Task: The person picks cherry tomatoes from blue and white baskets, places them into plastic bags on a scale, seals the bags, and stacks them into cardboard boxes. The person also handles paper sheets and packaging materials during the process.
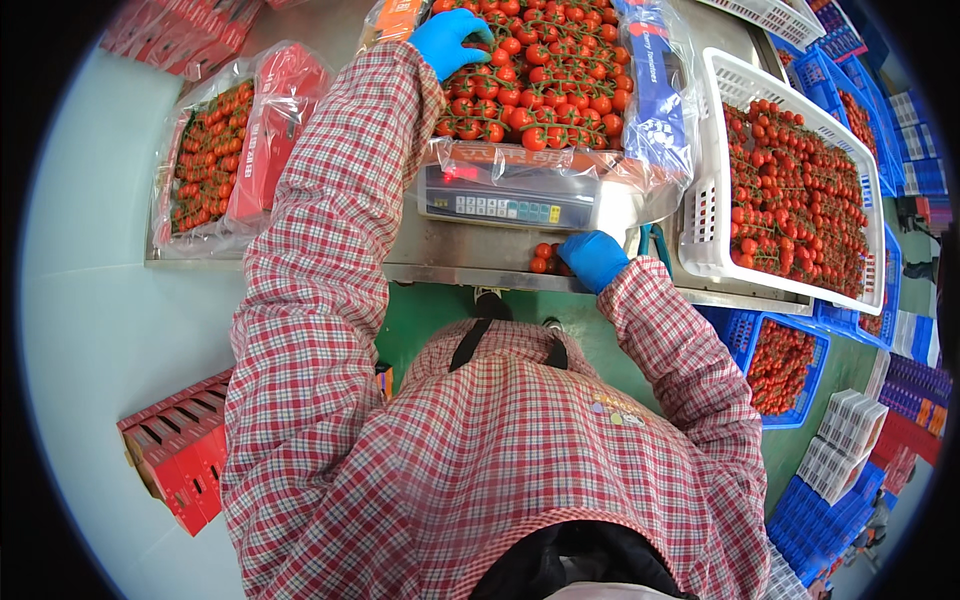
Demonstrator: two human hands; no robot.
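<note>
In a blue glove, my left hand [450,43] rests at the left side of an open carton, its thumb and fingers parted over the vine cherry tomatoes [551,82]. A clear plastic film liner [660,161] spills over the carton's blue and orange flaps. The carton sits on a digital weighing scale [506,204] with a keypad and a lit red display. My right hand [594,261], also gloved in blue, is low at the steel table's front edge. Its fingers curl against a few loose tomatoes [540,259]; whether they grip one is hidden.
A white plastic crate [709,232] of vine tomatoes stands right, with green-handled shears [660,244] beside it. On the left lies a film-wrapped red carton of tomatoes [289,112]. Blue crates [814,375] stand lower right. Folded red cartons [180,457] are at lower left.
</note>
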